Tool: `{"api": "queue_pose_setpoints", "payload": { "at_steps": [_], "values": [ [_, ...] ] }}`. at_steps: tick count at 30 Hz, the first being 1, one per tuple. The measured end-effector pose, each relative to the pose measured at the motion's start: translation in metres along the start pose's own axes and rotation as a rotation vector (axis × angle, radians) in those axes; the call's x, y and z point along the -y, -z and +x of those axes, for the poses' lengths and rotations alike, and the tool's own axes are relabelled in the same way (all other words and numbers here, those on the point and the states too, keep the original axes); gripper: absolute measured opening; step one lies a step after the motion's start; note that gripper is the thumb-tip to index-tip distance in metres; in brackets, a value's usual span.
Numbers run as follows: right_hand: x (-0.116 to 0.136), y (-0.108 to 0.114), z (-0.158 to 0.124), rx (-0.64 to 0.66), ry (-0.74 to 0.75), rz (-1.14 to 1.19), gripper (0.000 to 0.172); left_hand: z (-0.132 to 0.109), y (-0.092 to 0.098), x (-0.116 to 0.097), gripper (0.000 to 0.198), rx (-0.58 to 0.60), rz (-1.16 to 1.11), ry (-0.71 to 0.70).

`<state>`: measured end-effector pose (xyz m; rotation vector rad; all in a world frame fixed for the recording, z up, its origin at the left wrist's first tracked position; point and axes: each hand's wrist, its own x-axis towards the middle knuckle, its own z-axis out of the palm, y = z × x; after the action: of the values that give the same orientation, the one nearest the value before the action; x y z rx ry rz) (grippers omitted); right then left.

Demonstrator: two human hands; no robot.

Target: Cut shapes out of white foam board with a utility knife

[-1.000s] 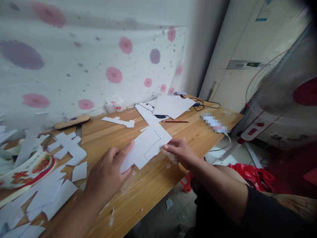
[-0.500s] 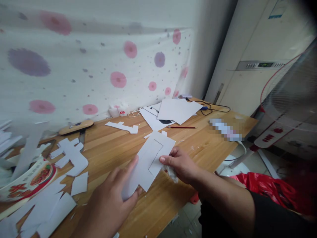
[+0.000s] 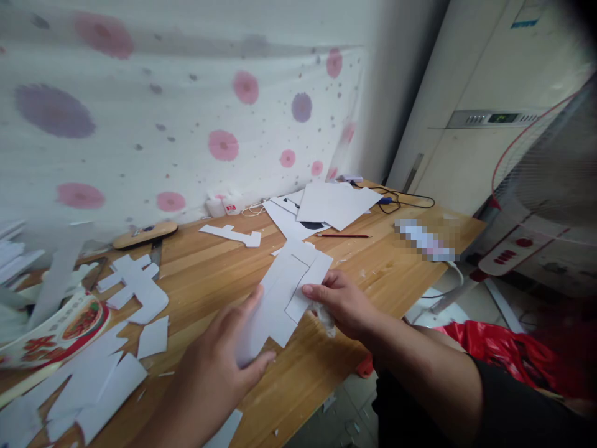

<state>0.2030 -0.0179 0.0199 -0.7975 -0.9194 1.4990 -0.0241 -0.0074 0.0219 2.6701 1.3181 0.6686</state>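
Both my hands hold a white cut-out paper piece [image 3: 284, 292] with a pencil outline on it, lifted a little above the wooden table [image 3: 214, 267]. My left hand [image 3: 219, 367] grips its near left end, thumb underneath and fingers on top. My right hand [image 3: 340, 302] pinches its right edge between thumb and fingers; a small crumpled clear scrap [image 3: 324, 317] shows under this hand.
White paper offcuts [image 3: 135, 289] lie at the left and near edge, beside a printed bowl [image 3: 56, 330]. Further back are a paper stack [image 3: 336, 202], a red pencil [image 3: 342, 236], glue bottles [image 3: 226, 204], cables [image 3: 401, 199]. A fan [image 3: 545, 186] and a red bag [image 3: 504, 351] are at the right.
The paper piece has been lifted off the table and drawn closer to me, with my left hand sliding to its near end. The camera view shifted slightly.
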Motion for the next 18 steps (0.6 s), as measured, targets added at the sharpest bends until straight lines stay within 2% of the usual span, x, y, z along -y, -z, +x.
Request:
{"api": "queue_pose_setpoints", "payload": {
  "at_steps": [6,18],
  "values": [
    [-0.003,-0.005,-0.003,-0.007,0.002,-0.071,0.025,-0.004,-0.003,-0.006,0.071,-0.005,0.223,-0.033],
    [0.006,-0.009,-0.007,0.116,0.027,-0.164,0.028,-0.004,0.005,-0.005,0.074,0.067,-0.125,-0.022]
  ]
}}
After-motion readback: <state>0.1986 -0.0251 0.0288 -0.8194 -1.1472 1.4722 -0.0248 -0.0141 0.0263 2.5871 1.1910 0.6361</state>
